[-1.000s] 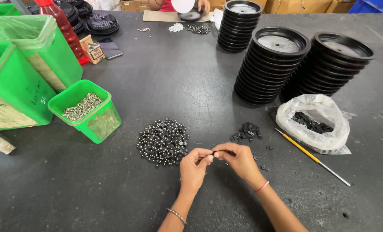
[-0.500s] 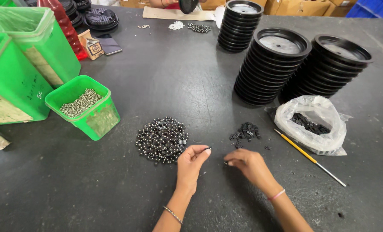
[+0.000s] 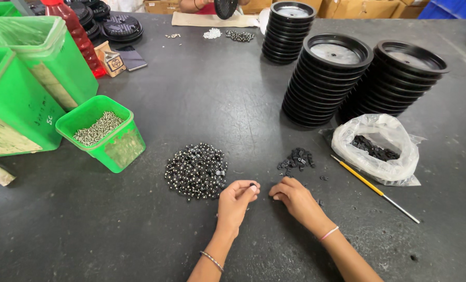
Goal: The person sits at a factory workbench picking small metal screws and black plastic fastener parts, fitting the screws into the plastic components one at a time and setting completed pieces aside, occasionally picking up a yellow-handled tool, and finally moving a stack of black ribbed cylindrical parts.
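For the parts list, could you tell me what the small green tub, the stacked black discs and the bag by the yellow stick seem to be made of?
Small green tub: apparently moulded plastic, translucent, slightly glossy walls.
Stacked black discs: probably plastic, with shiny dark rims and a paler centre.
Bag: thin clear plastic film, crinkled, its dark contents showing through.

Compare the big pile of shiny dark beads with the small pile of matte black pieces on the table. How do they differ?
The pile of shiny dark beads is far larger than the small pile of matte black pieces. The beads are round and glint with light; the black pieces look blocky and dull. The bead pile lies beside the left hand, which pinches one small piece; the black pile lies beyond the right hand. Both lie loose on the dark grey table.
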`<state>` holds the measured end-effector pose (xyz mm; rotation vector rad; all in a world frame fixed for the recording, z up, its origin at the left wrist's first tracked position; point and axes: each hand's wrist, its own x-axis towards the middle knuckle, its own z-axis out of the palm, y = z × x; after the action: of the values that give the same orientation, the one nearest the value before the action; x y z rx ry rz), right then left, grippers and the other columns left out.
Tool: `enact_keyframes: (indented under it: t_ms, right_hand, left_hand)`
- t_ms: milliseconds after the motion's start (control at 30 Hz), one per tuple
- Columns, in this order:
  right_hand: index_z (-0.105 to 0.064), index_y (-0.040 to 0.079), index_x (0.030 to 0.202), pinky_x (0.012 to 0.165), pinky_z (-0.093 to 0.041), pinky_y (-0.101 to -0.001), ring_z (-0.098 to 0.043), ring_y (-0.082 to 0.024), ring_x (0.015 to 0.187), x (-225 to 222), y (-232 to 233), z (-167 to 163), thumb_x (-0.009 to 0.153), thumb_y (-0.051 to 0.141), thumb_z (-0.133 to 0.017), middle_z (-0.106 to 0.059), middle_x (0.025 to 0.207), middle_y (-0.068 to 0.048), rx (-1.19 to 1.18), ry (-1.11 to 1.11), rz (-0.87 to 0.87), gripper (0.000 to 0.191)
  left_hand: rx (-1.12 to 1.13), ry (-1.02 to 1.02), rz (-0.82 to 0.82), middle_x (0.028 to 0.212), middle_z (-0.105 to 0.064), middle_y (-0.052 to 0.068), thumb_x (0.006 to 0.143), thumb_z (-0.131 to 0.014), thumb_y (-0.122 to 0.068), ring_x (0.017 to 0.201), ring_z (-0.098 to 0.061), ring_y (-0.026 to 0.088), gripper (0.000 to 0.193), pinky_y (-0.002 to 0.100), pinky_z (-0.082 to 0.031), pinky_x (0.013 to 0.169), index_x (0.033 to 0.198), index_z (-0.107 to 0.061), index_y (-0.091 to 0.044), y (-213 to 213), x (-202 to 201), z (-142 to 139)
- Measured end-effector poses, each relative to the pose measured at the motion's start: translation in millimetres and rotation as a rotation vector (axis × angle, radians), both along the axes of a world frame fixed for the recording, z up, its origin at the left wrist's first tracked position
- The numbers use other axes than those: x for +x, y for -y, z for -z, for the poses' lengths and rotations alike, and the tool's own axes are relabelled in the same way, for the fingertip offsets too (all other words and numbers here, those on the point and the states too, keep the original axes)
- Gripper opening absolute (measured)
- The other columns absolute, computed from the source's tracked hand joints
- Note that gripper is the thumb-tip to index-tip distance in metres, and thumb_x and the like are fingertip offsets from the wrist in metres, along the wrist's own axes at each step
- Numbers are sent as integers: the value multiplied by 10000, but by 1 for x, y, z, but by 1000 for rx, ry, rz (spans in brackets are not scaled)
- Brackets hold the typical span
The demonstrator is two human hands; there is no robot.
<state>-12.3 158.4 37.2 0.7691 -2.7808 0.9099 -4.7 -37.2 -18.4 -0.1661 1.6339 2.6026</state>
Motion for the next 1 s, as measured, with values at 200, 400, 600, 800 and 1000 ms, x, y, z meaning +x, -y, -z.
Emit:
enact_keyframes:
  t_ms: [200,400,600,800,1000]
  right_hand:
    - [-754,76,964,731,-549,-326,-708,-201,802,1,8,13,855,80,-733,-731,931,-49,-270,159,199,111]
    - [-756,17,984,753,-551,-274,-677,-113,834,-1,24,28,881,42,-720,-726,941,-32,-561,228,211,112]
    - [-755,11,988,757,-574,-263,-704,-109,816,-1,28,30,885,42,-717,-717,937,-28,-599,285,231,114]
    - [-755,9,1005,769,-597,-265,-736,-108,828,1,28,32,889,56,-729,-752,940,-43,-616,323,254,128]
    - [-797,44,1057,759,-583,-259,-719,-88,811,-6,18,37,867,48,-737,-807,891,-37,-553,430,211,198]
  left_hand:
    - [-111,-4,5,925,-767,77,860,-744,-16,790,-715,121,205,263,-604,719,1061,-739,23,-6,1,6]
    - [-202,2,-8,843,-760,86,839,-778,-2,723,-718,115,152,259,-609,668,967,-705,38,-8,2,2]
    - [-247,-1,-6,813,-761,82,843,-781,0,711,-717,109,125,255,-607,666,932,-701,37,-6,4,-4]
    - [-294,-24,-5,797,-765,61,842,-775,-3,715,-713,99,94,248,-597,665,900,-705,23,-6,4,-6]
    - [-501,-127,-30,784,-776,57,835,-759,12,733,-726,87,75,259,-580,683,884,-703,4,-5,10,-9]
